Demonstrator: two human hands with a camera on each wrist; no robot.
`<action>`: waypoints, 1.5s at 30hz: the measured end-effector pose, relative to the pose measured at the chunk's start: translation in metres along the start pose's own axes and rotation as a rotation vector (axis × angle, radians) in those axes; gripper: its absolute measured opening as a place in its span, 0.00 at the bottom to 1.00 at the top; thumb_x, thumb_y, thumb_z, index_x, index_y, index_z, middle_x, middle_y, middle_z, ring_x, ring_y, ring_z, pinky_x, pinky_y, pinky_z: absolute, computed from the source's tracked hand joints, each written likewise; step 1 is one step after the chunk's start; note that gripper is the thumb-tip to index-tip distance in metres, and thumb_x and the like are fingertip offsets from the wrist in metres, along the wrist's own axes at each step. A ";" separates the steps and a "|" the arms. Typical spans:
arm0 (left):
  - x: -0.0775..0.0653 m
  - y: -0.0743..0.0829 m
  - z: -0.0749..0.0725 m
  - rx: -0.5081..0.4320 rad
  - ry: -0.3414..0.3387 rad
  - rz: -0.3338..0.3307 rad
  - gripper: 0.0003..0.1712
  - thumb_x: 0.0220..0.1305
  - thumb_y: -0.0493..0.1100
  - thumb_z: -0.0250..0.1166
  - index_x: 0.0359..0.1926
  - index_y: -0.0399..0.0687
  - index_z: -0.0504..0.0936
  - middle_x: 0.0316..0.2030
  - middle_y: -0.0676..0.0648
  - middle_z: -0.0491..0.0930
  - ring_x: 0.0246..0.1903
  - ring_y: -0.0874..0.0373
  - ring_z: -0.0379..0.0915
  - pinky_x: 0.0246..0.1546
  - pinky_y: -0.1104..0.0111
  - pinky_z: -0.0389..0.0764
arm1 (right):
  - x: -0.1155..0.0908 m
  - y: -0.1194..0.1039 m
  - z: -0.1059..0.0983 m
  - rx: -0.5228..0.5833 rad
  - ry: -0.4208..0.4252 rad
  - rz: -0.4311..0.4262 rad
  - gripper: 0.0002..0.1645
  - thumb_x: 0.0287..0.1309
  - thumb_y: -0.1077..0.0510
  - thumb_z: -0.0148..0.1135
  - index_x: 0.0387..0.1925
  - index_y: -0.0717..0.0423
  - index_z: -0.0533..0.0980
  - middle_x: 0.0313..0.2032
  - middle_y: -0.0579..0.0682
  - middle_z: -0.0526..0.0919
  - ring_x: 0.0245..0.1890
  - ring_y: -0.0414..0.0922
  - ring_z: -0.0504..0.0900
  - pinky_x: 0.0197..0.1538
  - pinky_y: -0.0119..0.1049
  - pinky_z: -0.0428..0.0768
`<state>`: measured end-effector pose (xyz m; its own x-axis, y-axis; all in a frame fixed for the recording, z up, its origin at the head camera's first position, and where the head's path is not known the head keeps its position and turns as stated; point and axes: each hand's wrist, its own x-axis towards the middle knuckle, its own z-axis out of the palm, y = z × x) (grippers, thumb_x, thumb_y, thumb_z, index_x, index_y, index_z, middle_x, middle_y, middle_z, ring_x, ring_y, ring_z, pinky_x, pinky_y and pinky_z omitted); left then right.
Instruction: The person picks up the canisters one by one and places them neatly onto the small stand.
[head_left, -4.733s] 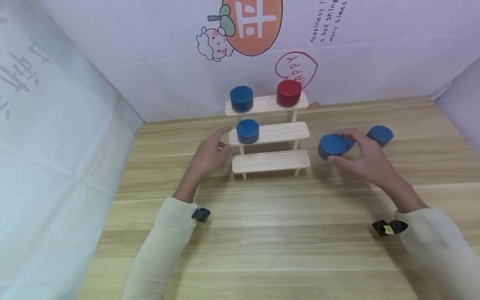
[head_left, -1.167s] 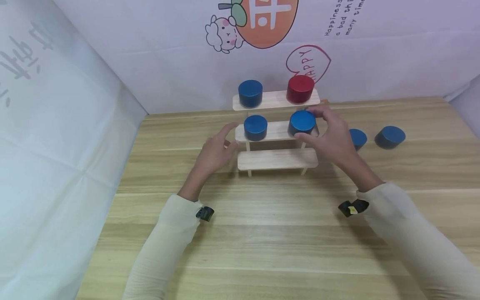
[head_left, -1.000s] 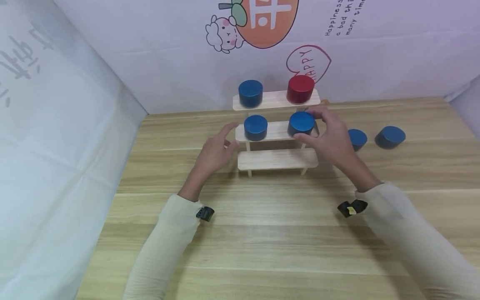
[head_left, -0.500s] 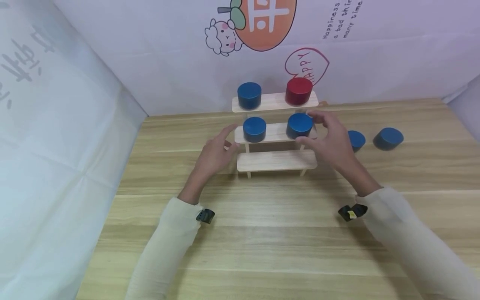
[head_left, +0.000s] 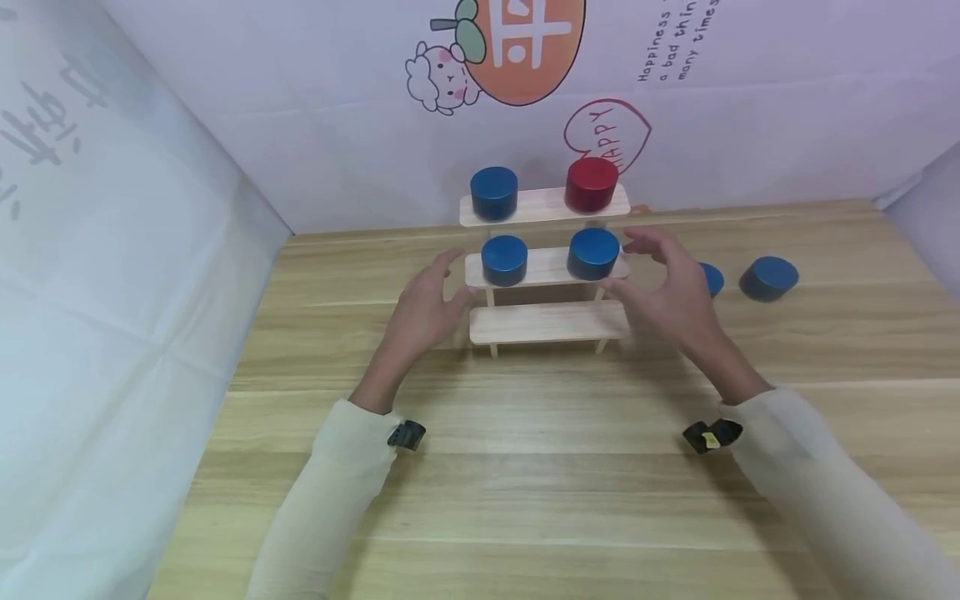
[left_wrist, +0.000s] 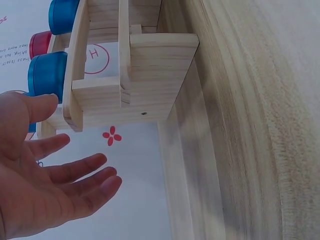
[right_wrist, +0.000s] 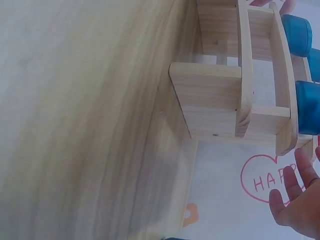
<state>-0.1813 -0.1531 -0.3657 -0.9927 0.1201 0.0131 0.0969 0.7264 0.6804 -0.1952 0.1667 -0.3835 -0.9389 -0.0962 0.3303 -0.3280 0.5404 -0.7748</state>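
Observation:
A small three-tier wooden shelf point(head_left: 550, 323) stands on the table. A squat blue cylinder point(head_left: 593, 255) sits at the right end of its middle tier. Around that end my right hand point(head_left: 672, 292) is spread, thumb and fingers apart from the cylinder. Another blue cylinder point(head_left: 504, 261) stands at the middle tier's left end, beside my left hand point(head_left: 422, 310), which holds nothing. In the left wrist view, that hand's thumb overlaps the near blue cylinder point(left_wrist: 47, 75); whether they touch I cannot tell. On the top tier are a blue cylinder point(head_left: 494, 194) and a red cylinder point(head_left: 592, 185).
Right of the shelf, a blue cylinder point(head_left: 768, 278) lies on the wooden table point(head_left: 525, 500), with one more blue cylinder point(head_left: 712, 279) partly behind my right hand. A printed white cloth point(head_left: 337, 108) hangs behind the shelf, and another white cloth point(head_left: 112, 292) hangs at the left.
My right hand has carried a blue cylinder from right of the shelf onto the middle tier's right end, then loosened its fingers from it. My left hand stays by the shelf's left side.

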 end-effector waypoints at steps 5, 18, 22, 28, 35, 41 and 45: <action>-0.003 0.000 -0.001 -0.009 0.014 0.019 0.34 0.71 0.48 0.59 0.75 0.54 0.62 0.69 0.43 0.67 0.66 0.47 0.63 0.59 0.48 0.69 | -0.006 0.003 -0.003 0.019 0.000 0.020 0.38 0.57 0.49 0.74 0.67 0.52 0.71 0.56 0.52 0.79 0.62 0.52 0.71 0.63 0.57 0.65; -0.015 0.002 0.001 -0.024 0.025 0.062 0.35 0.72 0.47 0.60 0.75 0.49 0.62 0.70 0.42 0.66 0.68 0.45 0.60 0.64 0.48 0.64 | -0.026 0.031 -0.023 -0.018 0.014 0.017 0.38 0.58 0.53 0.74 0.68 0.53 0.70 0.59 0.56 0.78 0.62 0.55 0.72 0.65 0.58 0.64; -0.019 0.002 0.003 -0.026 0.017 0.075 0.35 0.72 0.47 0.60 0.76 0.49 0.61 0.70 0.43 0.65 0.69 0.46 0.60 0.64 0.48 0.64 | -0.032 0.039 -0.028 -0.015 -0.012 0.058 0.39 0.59 0.51 0.72 0.69 0.53 0.68 0.60 0.57 0.76 0.64 0.57 0.70 0.65 0.62 0.63; -0.027 0.005 0.005 0.010 0.015 0.083 0.36 0.71 0.48 0.60 0.76 0.49 0.60 0.71 0.44 0.63 0.71 0.48 0.56 0.66 0.50 0.62 | -0.039 0.050 -0.039 -0.032 -0.026 0.089 0.40 0.59 0.51 0.72 0.69 0.53 0.68 0.62 0.57 0.75 0.64 0.58 0.69 0.66 0.61 0.60; -0.038 0.008 0.009 0.036 0.027 0.111 0.36 0.70 0.46 0.62 0.75 0.46 0.60 0.71 0.41 0.63 0.70 0.47 0.57 0.66 0.51 0.63 | -0.041 0.061 -0.051 -0.065 -0.024 0.071 0.38 0.59 0.54 0.73 0.68 0.58 0.69 0.62 0.59 0.74 0.63 0.58 0.69 0.68 0.49 0.61; -0.045 0.007 0.014 0.041 0.046 0.148 0.35 0.70 0.45 0.62 0.73 0.44 0.61 0.69 0.40 0.65 0.69 0.46 0.59 0.65 0.50 0.64 | -0.041 0.069 -0.062 -0.080 -0.035 0.098 0.39 0.62 0.51 0.70 0.70 0.58 0.66 0.63 0.61 0.73 0.63 0.59 0.68 0.65 0.50 0.61; -0.048 0.008 0.017 0.053 0.040 0.144 0.34 0.70 0.44 0.62 0.73 0.43 0.62 0.68 0.40 0.66 0.68 0.46 0.61 0.64 0.51 0.65 | -0.043 0.073 -0.069 -0.068 -0.048 0.130 0.40 0.63 0.49 0.69 0.71 0.58 0.65 0.64 0.62 0.71 0.65 0.61 0.66 0.67 0.56 0.59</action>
<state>-0.1319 -0.1417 -0.3735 -0.9701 0.1994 0.1382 0.2414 0.7381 0.6300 -0.1719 0.2676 -0.4171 -0.9774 -0.0610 0.2022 -0.1972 0.6064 -0.7703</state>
